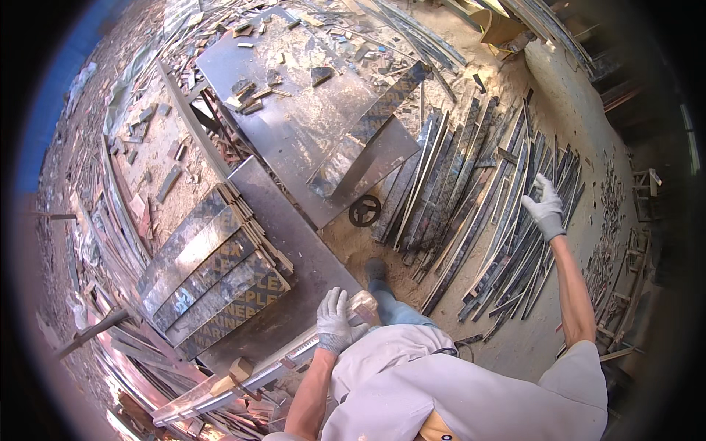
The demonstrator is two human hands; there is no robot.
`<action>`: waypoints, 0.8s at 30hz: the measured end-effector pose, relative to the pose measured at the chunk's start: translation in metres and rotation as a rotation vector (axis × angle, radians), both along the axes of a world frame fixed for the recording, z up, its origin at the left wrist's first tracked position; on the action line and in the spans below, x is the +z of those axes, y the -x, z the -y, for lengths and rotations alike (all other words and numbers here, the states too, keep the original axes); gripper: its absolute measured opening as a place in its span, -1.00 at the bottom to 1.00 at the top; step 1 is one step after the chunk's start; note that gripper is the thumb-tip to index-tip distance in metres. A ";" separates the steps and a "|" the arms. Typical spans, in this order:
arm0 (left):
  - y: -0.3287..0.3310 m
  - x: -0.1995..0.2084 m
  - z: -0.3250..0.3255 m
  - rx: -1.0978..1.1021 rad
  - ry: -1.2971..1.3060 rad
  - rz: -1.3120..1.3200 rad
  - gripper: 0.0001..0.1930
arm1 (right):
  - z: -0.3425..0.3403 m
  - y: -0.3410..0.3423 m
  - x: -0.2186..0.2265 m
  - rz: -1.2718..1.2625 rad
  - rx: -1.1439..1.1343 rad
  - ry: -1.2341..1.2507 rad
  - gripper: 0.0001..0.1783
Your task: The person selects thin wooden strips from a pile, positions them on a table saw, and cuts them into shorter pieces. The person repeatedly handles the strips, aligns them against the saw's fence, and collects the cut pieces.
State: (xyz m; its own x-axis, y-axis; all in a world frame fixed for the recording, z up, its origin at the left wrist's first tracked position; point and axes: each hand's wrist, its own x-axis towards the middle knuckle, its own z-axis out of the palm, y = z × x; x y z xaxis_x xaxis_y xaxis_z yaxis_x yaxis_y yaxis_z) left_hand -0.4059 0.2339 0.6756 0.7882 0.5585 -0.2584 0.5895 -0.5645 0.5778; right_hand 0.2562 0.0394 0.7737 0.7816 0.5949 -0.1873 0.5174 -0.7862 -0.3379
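My left hand, in a grey-white work glove, lies at the near edge of a grey metal saw table. Its fingers are stretched out beside a wooden block at the end of a long metal rail; nothing shows in its grasp. Gloved as well, my right hand reaches out to the right with fingers apart, holding nothing. It appears above a heap of long, narrow dark strips; contact cannot be made out. Left of the table's middle sits a stack of dark film-faced plywood panels with printed lettering.
A strip of the same plywood lies across the far metal surface among offcuts and sawdust. A black handwheel sticks out at the table's right side. Scraps cover the ground at far left. A yellowish container stands at far right.
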 end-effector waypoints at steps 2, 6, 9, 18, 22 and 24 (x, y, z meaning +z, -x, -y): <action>0.002 0.007 -0.005 0.044 0.095 0.029 0.18 | -0.135 0.074 -0.061 0.160 0.562 0.403 0.12; 0.010 0.028 -0.007 0.261 0.181 0.015 0.07 | -0.341 0.190 -0.109 0.263 1.177 0.280 0.02; 0.015 0.043 -0.007 0.466 0.156 0.042 -0.01 | -0.419 0.217 -0.125 0.322 1.322 0.217 -0.02; -0.019 0.054 -0.040 0.641 0.119 0.167 -0.03 | -0.385 0.225 -0.145 0.288 1.357 -0.144 -0.66; -0.048 0.047 -0.051 0.704 0.097 0.191 0.06 | -0.307 0.286 -0.123 0.163 1.308 -0.012 -0.80; -0.058 0.043 -0.059 0.688 -0.022 0.166 0.14 | -0.281 0.331 -0.120 0.076 1.392 0.050 -0.85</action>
